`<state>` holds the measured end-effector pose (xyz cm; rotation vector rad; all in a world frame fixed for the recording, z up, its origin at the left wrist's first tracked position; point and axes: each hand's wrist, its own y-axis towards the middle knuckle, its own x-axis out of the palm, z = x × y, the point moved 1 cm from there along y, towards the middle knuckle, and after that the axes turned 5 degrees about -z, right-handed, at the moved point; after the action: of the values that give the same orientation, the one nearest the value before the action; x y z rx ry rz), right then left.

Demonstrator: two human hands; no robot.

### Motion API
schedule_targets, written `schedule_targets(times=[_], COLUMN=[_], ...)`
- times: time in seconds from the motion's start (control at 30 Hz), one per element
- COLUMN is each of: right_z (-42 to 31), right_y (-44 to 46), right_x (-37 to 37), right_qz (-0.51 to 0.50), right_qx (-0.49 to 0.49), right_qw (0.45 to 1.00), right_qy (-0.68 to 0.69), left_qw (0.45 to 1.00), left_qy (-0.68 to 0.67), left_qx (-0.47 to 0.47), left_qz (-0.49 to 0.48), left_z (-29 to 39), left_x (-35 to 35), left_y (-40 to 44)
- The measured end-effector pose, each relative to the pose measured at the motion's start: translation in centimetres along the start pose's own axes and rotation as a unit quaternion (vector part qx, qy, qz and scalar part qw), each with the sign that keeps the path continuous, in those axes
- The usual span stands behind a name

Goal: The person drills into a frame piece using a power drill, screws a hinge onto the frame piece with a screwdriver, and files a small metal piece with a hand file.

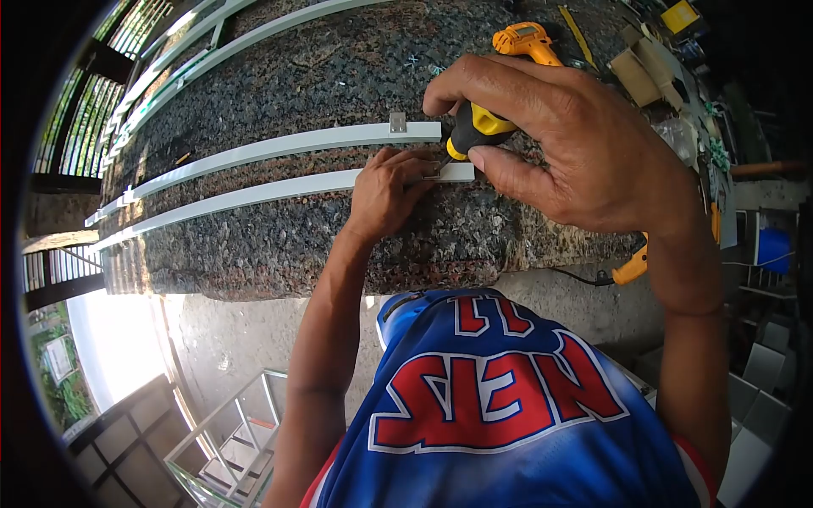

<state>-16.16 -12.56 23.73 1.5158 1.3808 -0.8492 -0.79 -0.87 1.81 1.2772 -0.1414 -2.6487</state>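
A white bar lies toward the front edge of the table, the left hand bent over it, grip unclear, as the right hand clasps a black-and-yellow screwdriver at the bar's right end. A second bar lies just beyond.

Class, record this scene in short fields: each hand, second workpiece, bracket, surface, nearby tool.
Right hand: grips a black-and-yellow screwdriver, tip toward the nearer white strip
Left hand: on that strip, near its end
Second workpiece: farther white strip, alongside
Bracket: small metal bracket, overlapping the farther strip's edge
Surface: dark, mottled workbench
Nearby tool: orange tool, partly hidden behind the right hand
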Motion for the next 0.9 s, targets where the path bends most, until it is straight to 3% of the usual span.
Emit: schedule_targets(times=[0.57,0.67,0.77,0.9], right_z=[0.0,0.0,0.0,-0.4], right_y=[0.0,0.0,-0.1,0.2], right_x=[0.2,0.5,0.0,-0.1], right_qz=[0.005,0.048,0.029,0.043], right_qx=[-0.005,-0.023,-0.036,0.024], right_qw=[1.0,0.999,0.999,0.993], right_qy=[0.015,-0.005,-0.028,-0.108], left_qw=[0.999,0.999,0.999,0.998], left_qy=[0.001,-0.016,-0.018,-0.011], left_qx=[0.051,0.029,0.034,0.051], left_qz=[-0.001,0.0,0.015,0.018], left_z=[-0.9,-0.6,-0.4,-1.0], left_x=[0.3,0.2,0.1,0.6], left_y=[0.3,0.2,0.2,0.2])
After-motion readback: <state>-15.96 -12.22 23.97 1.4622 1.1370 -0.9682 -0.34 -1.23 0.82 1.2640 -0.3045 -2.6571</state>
